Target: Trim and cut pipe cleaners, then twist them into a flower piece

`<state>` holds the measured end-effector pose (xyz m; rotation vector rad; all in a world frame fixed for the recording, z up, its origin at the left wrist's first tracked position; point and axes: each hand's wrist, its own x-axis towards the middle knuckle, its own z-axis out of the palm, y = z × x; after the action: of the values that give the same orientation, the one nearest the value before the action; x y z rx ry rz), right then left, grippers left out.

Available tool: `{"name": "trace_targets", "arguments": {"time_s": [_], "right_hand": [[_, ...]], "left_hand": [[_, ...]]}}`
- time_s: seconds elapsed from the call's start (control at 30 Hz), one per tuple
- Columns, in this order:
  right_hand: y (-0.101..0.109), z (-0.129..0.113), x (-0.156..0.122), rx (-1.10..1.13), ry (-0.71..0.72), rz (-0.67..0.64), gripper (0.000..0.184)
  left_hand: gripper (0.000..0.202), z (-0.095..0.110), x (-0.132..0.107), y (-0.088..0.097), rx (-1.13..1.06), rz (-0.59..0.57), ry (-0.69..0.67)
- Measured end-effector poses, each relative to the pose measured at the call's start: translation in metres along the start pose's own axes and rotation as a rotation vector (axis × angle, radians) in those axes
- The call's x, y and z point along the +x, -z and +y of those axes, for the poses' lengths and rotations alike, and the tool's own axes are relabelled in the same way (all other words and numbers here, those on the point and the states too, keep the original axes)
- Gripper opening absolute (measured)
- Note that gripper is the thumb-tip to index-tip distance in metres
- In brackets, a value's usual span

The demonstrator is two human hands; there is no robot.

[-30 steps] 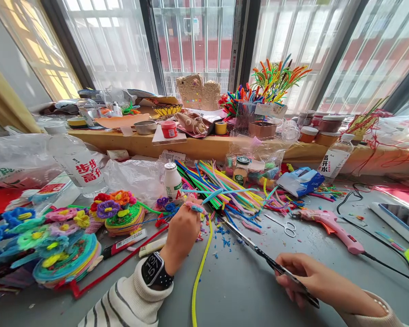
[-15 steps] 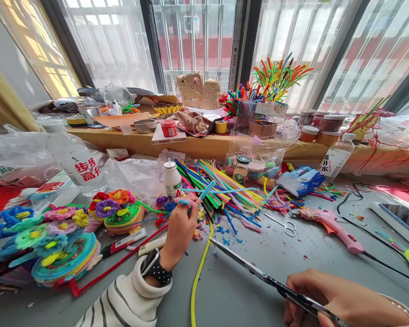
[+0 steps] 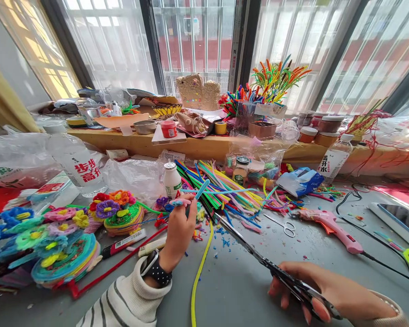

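Observation:
My left hand (image 3: pixel 179 229) is raised over the grey table, fingers closed in a pinch on a small pink and blue pipe cleaner piece (image 3: pixel 187 199) whose blue end sticks up to the right. A black watch sits on that wrist. My right hand (image 3: pixel 322 290), low at the right, grips the handles of long scissors (image 3: pixel 248 247). Their blades point up and left, and the tip lies close to my left hand, just right of the held piece. A long yellow pipe cleaner (image 3: pixel 198 274) runs down the table between my hands.
A heap of coloured pipe cleaners (image 3: pixel 225 188) lies behind. Finished pipe cleaner flowers (image 3: pixel 59 238) crowd the left. A pink glue gun (image 3: pixel 330 223) with its black cord, small scissors (image 3: pixel 284 225), a white bottle (image 3: pixel 172 180), a large water bottle (image 3: pixel 77 161) and a cluttered wooden shelf (image 3: pixel 204 145) surround the work area.
The scissors swung back up and left, so their tip is again near my left hand. My left hand has risen slightly, and the blue end of the piece now points upward.

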<state>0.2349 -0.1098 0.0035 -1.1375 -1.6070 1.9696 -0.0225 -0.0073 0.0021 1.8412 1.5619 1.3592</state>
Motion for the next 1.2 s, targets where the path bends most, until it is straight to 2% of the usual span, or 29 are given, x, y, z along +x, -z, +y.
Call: {"name": "trace_targets", "arguments": {"time_s": [0.1, 0.2, 0.37, 0.57, 0.73, 0.9, 1.07, 1.2], "right_hand": [[-0.001, 0.005, 0.005, 0.016, -0.010, 0.011, 0.067], [-0.002, 0.005, 0.008, 0.037, -0.016, 0.017, 0.065], [-0.004, -0.002, 0.006, 0.045, 0.058, 0.038, 0.066], [-0.004, -0.001, 0.003, 0.035, 0.071, 0.044, 0.064], [-0.006, -0.002, 0.006, -0.001, 0.034, 0.010, 0.065], [-0.007, -0.006, 0.003, 0.000, 0.005, 0.065, 0.065], [0.002, -0.006, -0.008, -0.037, -0.051, 0.052, 0.064], [0.010, -0.005, -0.019, -0.034, -0.035, 0.025, 0.067]], "left_hand": [[0.022, -0.001, -0.003, -0.001, -0.006, -0.054, -0.045], [0.020, -0.001, -0.007, -0.002, 0.062, -0.117, -0.167], [0.019, -0.002, -0.011, -0.006, 0.198, -0.258, -0.318], [0.015, -0.005, -0.012, -0.010, 0.284, -0.278, -0.361], [0.013, -0.008, -0.012, -0.011, 0.294, -0.257, -0.354], [0.012, -0.008, -0.009, -0.009, 0.336, -0.226, -0.299], [0.015, -0.015, -0.005, -0.008, 0.371, -0.091, -0.186], [0.015, -0.017, -0.004, -0.009, 0.332, -0.097, -0.132]]}}
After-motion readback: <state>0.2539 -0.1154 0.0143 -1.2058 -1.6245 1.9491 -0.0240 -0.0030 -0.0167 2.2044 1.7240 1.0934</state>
